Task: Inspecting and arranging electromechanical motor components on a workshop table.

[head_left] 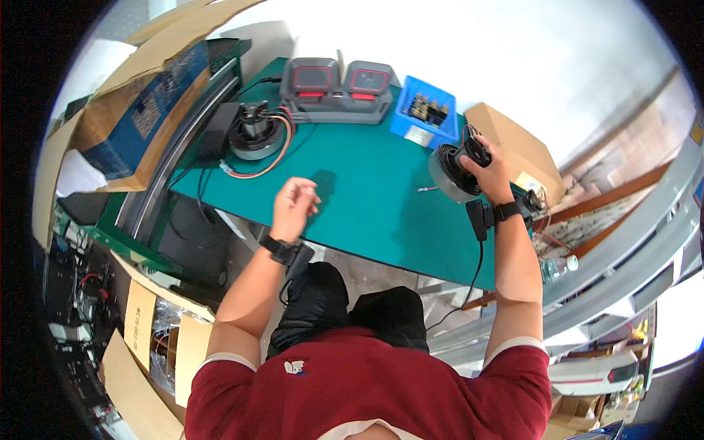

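Note:
My right hand point(488, 172) is wrapped around the black upper part of a round blower motor point(449, 174) with a grey rim, at the right of the green table. A short lead with a white plug point(425, 190) pokes out beside it. Over the table's front left part, my left hand point(293, 207) hangs with loosely bent fingers and holds nothing. Farther back on the left stands a similar blower motor point(257, 136), with orange and red wires looping out to a white connector. Another dark wired part point(526, 202) shows beyond my right wrist, partly hidden.
A twin-bay grey charger-like unit point(337, 92) stands at the back of the green table point(352, 183). Near it are a blue bin point(425, 110) of small dark parts, a black box point(219, 130) and a cardboard box point(513, 147). Open cartons point(158, 337) lie lower left.

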A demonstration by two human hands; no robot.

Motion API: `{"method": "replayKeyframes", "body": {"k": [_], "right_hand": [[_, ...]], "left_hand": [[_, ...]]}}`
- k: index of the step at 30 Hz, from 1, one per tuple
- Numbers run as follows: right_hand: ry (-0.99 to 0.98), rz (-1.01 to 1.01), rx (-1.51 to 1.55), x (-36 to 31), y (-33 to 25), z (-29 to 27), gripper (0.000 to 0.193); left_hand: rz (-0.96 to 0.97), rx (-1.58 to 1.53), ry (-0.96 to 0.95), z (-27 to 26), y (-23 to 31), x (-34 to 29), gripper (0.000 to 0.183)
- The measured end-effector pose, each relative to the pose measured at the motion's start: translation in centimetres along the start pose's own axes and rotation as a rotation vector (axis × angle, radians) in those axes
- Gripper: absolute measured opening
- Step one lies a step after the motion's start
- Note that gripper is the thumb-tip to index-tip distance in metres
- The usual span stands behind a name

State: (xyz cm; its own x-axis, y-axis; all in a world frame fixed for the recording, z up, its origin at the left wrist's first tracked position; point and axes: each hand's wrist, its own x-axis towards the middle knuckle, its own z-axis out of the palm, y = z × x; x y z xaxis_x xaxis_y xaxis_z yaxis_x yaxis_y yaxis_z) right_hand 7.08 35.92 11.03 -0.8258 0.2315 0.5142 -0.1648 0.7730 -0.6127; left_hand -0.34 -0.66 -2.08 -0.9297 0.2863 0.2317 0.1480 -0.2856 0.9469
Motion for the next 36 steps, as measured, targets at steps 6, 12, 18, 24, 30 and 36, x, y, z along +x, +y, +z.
{"method": "replayKeyframes", "body": {"k": [6, 12, 18, 24, 30, 36], "right_hand": [[0.065, 0.158, 0.207, -2.2, 1.0, -3.1, 0.047], [-0.050, 0.408, 0.702, -3.8, -1.5, -2.1, 0.050], [-0.086, 0.565, 1.033, -4.7, -1.8, 0.9, 0.056], [-0.059, 0.560, 1.212, -4.8, -2.0, 2.7, 0.048], [-0.161, 0.463, 1.363, -4.1, -1.5, 3.9, 0.038], [-0.059, 0.477, 1.314, -3.5, -1.5, 4.7, 0.042]], "left_hand": [[-0.152, -0.238, -0.031, 2.5, 3.1, 1.4, 0.017], [-0.580, -0.657, -0.505, 8.8, 3.9, 3.4, 0.033], [-0.579, -0.534, -0.586, 13.6, 3.5, 3.5, 0.040], [-0.700, -0.535, -0.573, 13.1, 1.4, 3.6, 0.075], [-0.830, -0.604, -0.667, 14.1, 1.5, 4.1, 0.090], [-0.761, -0.710, -0.709, 15.3, 1.6, 4.7, 0.098]]}}
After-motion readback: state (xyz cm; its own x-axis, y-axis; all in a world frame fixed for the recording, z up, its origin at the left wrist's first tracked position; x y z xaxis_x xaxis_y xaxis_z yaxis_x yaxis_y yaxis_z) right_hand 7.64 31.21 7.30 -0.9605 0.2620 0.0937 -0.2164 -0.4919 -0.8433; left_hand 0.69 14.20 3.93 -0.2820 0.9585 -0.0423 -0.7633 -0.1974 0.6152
